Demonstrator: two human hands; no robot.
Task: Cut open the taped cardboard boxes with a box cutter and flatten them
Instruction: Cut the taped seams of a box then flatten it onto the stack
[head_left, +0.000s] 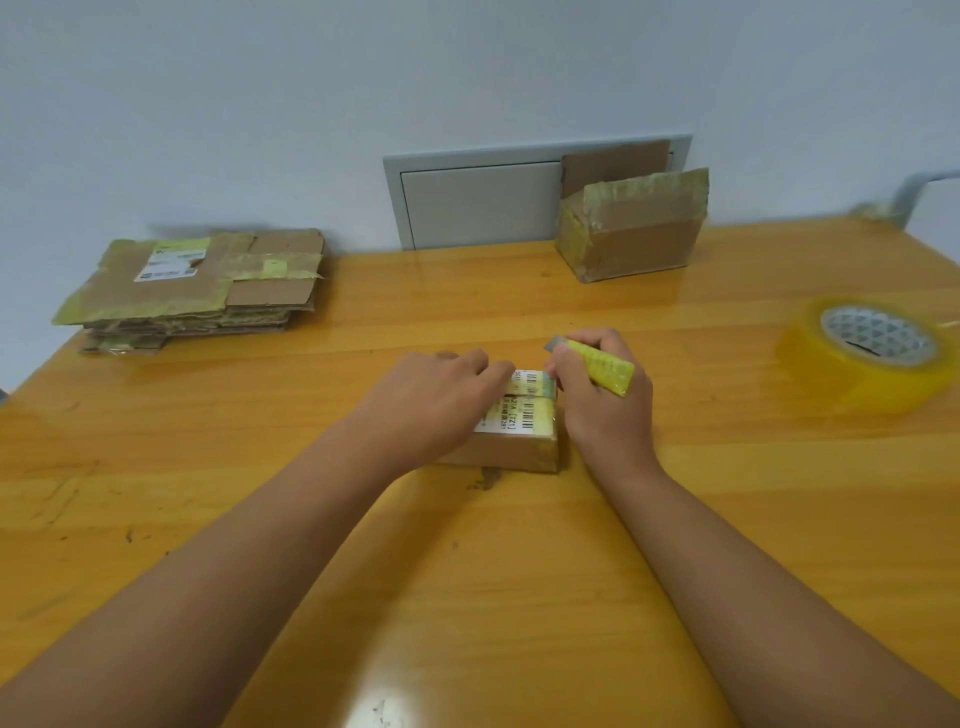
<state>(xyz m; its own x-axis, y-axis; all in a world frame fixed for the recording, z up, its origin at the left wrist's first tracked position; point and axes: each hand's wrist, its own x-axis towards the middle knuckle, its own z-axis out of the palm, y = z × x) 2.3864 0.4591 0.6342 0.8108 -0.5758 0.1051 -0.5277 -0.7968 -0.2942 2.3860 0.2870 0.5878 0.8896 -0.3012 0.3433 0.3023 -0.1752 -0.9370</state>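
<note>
Head view: a stack of flattened boxes (197, 283), cardboard edged with greenish tape and a white label on top, lies at the far left corner of the bench (675, 519). Near the far edge, right of centre, stands an opened box (631, 228) with its flaps up, in front of a grey wall panel (478, 200). A roll of yellow tape (872, 353) sits at the right edge, partly cut off by the frame.

The small taped box (519, 434) rests at the middle of the bench, its top showing a white barcode label. Its left part is hidden under the left hand (441, 400), and the print on the label is too small to read. The blade end of the box cutter (597, 366) is a short grey tip; whether it touches the cardboard cannot be told.

The left hand presses on the box top, fingers reaching over the label toward its far edge, the grip loose and flat. The right hand (605, 400) sits just beside the box's right end, its grip closed round the yellow cutter, tip pointing away over the far right corner of the box.
</note>
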